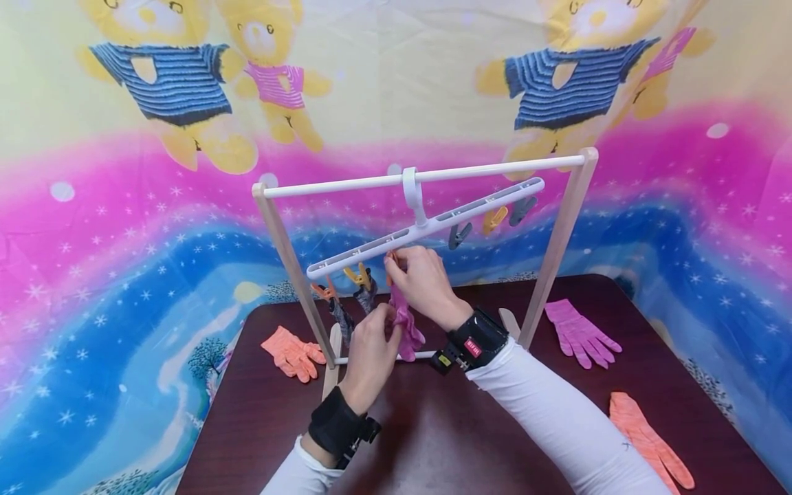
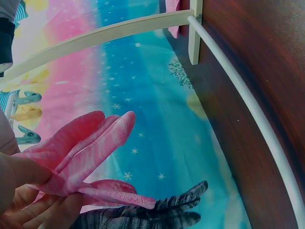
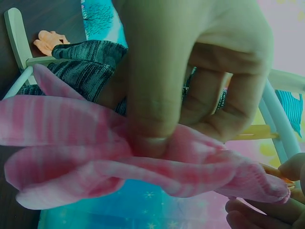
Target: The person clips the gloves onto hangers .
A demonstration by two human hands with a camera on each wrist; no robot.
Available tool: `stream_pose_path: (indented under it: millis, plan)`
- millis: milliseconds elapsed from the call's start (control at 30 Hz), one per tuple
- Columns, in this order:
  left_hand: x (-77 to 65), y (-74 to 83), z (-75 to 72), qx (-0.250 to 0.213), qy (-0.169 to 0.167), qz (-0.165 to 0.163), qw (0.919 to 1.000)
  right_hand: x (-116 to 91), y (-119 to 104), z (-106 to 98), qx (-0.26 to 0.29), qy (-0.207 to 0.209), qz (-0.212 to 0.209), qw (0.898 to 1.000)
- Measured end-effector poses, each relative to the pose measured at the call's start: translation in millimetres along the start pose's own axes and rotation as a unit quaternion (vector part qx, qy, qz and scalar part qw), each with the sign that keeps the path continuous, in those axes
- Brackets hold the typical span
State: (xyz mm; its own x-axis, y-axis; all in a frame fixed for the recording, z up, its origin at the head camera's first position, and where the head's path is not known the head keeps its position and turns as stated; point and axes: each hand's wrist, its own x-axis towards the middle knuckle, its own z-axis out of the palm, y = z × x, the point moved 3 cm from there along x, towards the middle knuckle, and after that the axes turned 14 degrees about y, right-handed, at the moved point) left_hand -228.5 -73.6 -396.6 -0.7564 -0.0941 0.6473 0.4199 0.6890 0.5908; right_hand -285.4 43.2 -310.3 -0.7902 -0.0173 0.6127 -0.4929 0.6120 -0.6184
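A pink knit glove (image 1: 405, 326) hangs fingers-down below the white clip hanger (image 1: 371, 249). My left hand (image 1: 370, 350) pinches its middle between thumb and fingers; in the left wrist view the glove fingers (image 2: 97, 152) spread out past that hand. Higher up, my right hand (image 1: 427, 280) is at the glove's cuff just under the hanger. Its fingers grip an orange clip there, partly hidden, as the right wrist view shows beside the cuff (image 3: 274, 190). To the left, two dark striped gloves (image 1: 342, 320) hang from an orange clip (image 1: 324, 291) and a yellow clip (image 1: 358, 276).
The hanger tilts, left end lower, hooked on the top bar (image 1: 340, 183) of a wooden-post rack. Free clips hang at its right, including a yellow one (image 1: 496, 220). On the table (image 1: 433, 440) lie orange gloves at left (image 1: 291, 352) and right (image 1: 646, 440), and a pink glove (image 1: 581, 333).
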Motion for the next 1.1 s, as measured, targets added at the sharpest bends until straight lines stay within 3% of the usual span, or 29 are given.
stream_pose_path:
  millis: [500,1100]
  plan:
    - [7.9,5.5,-3.7,-0.002,0.020,0.015,0.9997,-1.3,-0.9,1.7,-0.008,0.006,0.003,1.000]
    - [5.9,4.8,-2.3,0.003,0.011,0.010,0.9999,-5.3,1.4,4.6,-0.007,0.010,0.008,1.000]
